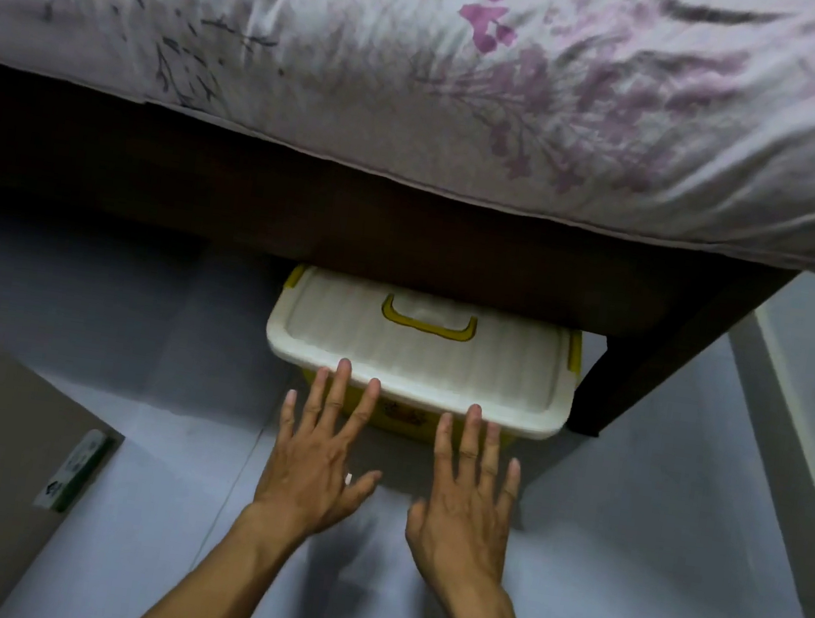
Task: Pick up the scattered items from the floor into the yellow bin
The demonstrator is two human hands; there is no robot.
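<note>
While the yellow bin [396, 419] sits mid-frame on the floor, half tucked under the bed frame [404, 236], its white lid [414, 356] is shut, so I cannot tell what it holds. Both my hands reach toward its near edge, palms down. My left hand [318, 458] has its fingers spread straight, its fingertips [345, 368] over the lid's rim. My right hand [465, 503] is likewise spread flat, holding nothing. At lower left lies a small green-and-white pack [73, 469].
</note>
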